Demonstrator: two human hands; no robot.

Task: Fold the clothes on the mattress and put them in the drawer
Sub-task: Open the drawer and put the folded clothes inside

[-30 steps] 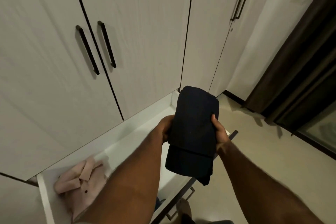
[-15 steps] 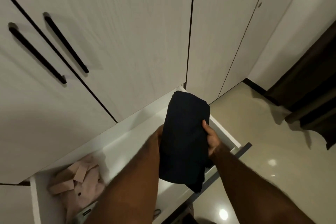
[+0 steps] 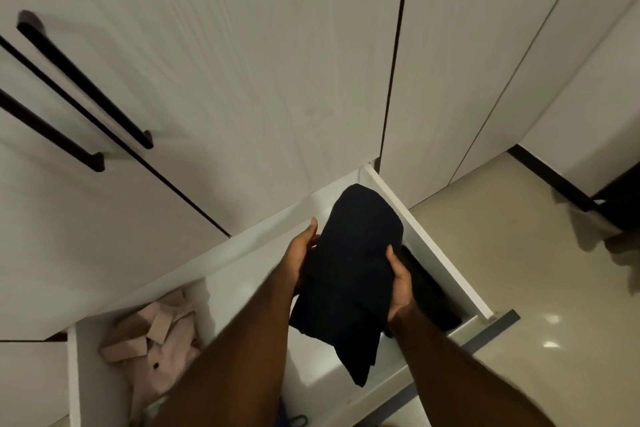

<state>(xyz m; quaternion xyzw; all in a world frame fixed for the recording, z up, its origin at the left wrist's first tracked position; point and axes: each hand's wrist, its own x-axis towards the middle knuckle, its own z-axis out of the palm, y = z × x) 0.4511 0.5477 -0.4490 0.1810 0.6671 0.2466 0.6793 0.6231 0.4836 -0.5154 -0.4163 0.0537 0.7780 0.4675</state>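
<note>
With left hand (image 3: 300,253) and right hand (image 3: 401,282) clasping its sides, holds folded dark garment (image 3: 353,267) above open drawer (image 3: 437,250) at 3 o'clock end, placing step; next likely needs lowering flat onto dark pile (image 3: 431,295).

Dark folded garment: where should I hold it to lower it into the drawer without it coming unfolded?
Take the dark folded garment by its two long edges, one hand from each side, as the left hand and right hand do now. It is a long soft bundle whose near end droops loose below the hands, so a grip nearer that end would probably keep the fold.
</note>
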